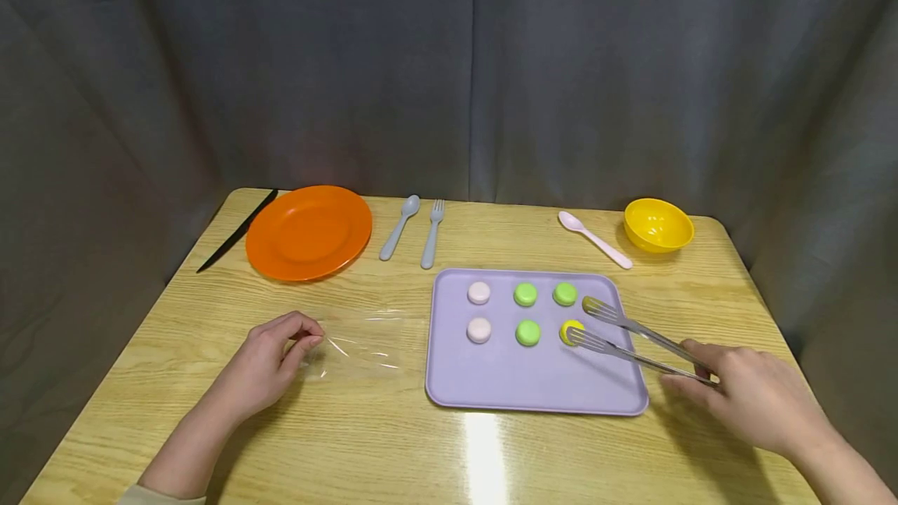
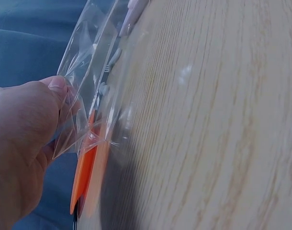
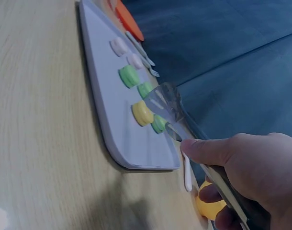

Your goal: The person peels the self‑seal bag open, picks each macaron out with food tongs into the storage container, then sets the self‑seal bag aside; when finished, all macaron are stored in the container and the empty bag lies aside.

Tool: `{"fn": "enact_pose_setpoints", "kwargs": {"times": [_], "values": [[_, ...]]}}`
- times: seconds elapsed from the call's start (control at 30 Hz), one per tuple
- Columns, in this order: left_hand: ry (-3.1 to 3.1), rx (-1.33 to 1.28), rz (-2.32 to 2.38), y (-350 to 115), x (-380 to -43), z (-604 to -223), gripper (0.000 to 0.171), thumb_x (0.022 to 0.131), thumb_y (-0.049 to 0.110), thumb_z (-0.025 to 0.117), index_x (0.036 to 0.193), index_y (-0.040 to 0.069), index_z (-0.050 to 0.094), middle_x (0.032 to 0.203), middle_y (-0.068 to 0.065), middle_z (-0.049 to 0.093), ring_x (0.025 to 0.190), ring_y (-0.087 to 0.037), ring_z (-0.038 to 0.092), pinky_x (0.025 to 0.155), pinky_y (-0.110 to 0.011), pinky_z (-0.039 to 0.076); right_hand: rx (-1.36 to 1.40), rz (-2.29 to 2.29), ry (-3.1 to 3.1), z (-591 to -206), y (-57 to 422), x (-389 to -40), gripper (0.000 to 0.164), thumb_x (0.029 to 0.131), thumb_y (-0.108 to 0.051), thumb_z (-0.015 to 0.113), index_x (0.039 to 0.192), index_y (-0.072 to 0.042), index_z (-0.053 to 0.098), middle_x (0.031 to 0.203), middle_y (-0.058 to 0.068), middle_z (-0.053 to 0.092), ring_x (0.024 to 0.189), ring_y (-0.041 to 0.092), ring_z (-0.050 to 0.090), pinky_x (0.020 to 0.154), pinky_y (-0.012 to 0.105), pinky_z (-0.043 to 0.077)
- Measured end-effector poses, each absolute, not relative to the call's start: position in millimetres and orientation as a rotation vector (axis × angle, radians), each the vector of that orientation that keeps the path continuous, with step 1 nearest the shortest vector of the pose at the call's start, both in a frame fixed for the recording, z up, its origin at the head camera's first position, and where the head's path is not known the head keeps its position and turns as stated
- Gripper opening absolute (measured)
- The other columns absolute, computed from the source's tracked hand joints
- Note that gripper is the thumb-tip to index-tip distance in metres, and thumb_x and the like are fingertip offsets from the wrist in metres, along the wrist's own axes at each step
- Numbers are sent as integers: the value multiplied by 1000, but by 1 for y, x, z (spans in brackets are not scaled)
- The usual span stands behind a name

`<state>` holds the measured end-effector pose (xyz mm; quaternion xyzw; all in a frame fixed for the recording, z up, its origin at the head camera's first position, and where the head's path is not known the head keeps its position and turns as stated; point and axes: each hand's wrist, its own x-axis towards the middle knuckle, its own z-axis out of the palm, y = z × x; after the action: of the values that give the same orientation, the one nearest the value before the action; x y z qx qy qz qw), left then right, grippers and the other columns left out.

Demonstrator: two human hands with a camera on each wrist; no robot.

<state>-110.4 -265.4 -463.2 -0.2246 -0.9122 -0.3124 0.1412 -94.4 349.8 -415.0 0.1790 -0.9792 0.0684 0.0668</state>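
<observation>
Between thumb and fingers, my left hand (image 1: pixel 270 361) pinches a clear plastic bag (image 1: pixel 372 341), which hangs from the fingertips in the left wrist view (image 2: pixel 95 72). My right hand (image 1: pixel 751 392) grips metal tongs (image 1: pixel 652 349) whose slotted ends are spread apart over the right part of a lilac tray (image 1: pixel 477 388). One tong end overlaps the yellow macaron (image 1: pixel 570 331) in the head view; the other is above and right of it. Also on the tray are two pale pink macarons (image 1: pixel 479 330) and several green macarons (image 1: pixel 528 332).
An orange plate (image 1: pixel 309 232) lies at the back left, beside a black knife (image 1: pixel 235 234). A grey spoon (image 1: pixel 400 228) and grey fork (image 1: pixel 433 236) lie right of it. At the back right are a pink spoon (image 1: pixel 596 240) and yellow bowl (image 1: pixel 658 226).
</observation>
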Motion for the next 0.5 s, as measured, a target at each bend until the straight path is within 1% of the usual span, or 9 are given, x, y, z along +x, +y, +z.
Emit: {"fn": "enact_pose_setpoints", "kwargs": {"times": [0.17,0.27,0.33,0.43,0.5], "values": [[-2664,-657,-898,-265,-112,-464,16,96,-2,75,102,12,70,95,4,69,81,-6,61,70,-25,55,407,303,-2969,-409,354,-91,32,94,-53,78,86,-31,57,63,-15,40,56,9,38,47,34,28],[-2699,-657,-887,-265,-114,-464,15,97,0,75,102,13,70,93,5,67,78,-6,59,68,-27,54,326,361,-2962,-412,361,-90,34,96,-53,76,85,-30,54,61,-12,38,55,11,38,47,35,27],[-2723,-658,-871,-264,-115,-464,15,98,2,75,101,15,70,93,7,66,77,-6,58,68,-28,53,271,389,-2956,-416,367,-89,33,97,-52,76,86,-29,55,62,-10,37,56,12,40,47,36,27],[-2765,-665,-837,-263,-118,-464,14,99,3,75,100,16,70,92,9,66,78,-6,58,69,-30,53,175,417,-2958,-422,375,-90,37,98,-54,74,86,-25,55,62,-7,38,59,19,44,47,37,27],[-2801,-670,-814,-263,-120,-464,14,99,3,75,99,16,70,91,9,66,79,-7,58,70,-31,53,112,424,-2966,-427,381,-92,38,98,-56,73,92,-21,60,64,-5,42,62,25,51,47,39,30]]}}
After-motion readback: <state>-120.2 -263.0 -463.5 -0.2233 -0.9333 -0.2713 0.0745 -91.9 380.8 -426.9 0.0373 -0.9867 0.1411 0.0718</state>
